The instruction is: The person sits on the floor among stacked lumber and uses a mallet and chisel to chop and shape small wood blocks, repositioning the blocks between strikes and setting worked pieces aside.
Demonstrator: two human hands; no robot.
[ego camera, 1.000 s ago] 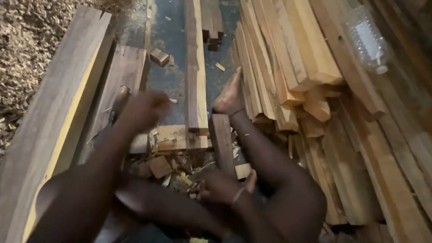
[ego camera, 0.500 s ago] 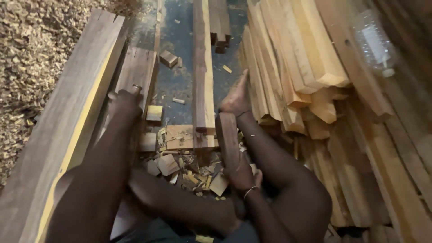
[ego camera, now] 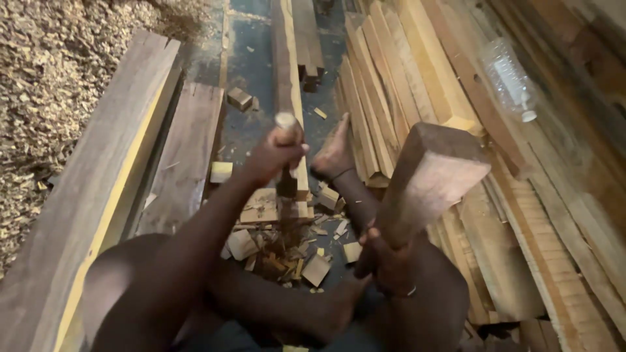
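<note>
1. Left hand [ego camera: 272, 156]: fingers wrapped tight round a chisel [ego camera: 286, 163], wooden handle end showing above the fist, blade pointing down.
2. Right hand [ego camera: 385, 251]: clamped on a heavy wooden mallet block [ego camera: 427, 176], raised beside the left.
3. Below the left hand: wood chips [ego camera: 287, 251], a long plank [ego camera: 287, 78] running beyond.

Dim, warm, even light with soft shadows and no glare. The raised wooden block [ego camera: 433, 179] is smeared by motion blur. The stacked planks [ego camera: 391, 78] bend outward toward the frame edges.
</note>
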